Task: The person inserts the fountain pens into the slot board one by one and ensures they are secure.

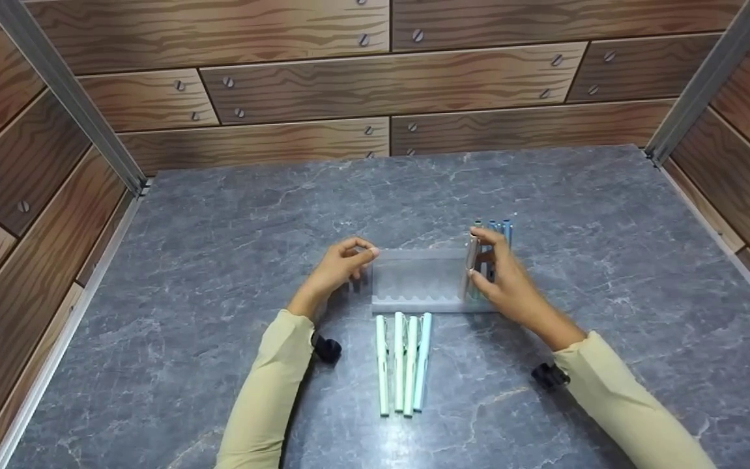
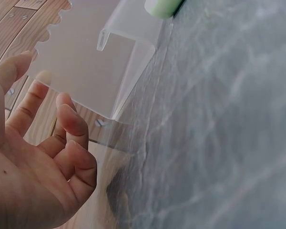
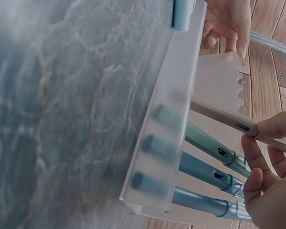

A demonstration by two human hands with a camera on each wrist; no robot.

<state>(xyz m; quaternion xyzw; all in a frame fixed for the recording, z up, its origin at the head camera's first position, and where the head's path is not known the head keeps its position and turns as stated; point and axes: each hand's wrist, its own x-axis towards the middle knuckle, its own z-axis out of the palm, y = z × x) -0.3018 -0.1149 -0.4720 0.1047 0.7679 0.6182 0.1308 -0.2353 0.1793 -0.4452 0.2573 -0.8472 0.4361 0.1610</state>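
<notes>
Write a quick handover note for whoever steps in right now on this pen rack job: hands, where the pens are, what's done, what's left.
Left hand: steadies the left end of the frosted pen rack, fingertips on it.
Right hand: pinches a beige pen, upright, going into the rack beside the others.
Done: three pens, one green and two blue, stand in the rack's right end.
Left: seat the beige pen, then rack the four pale pens lying side by side on the grey table in front of the rack.
</notes>
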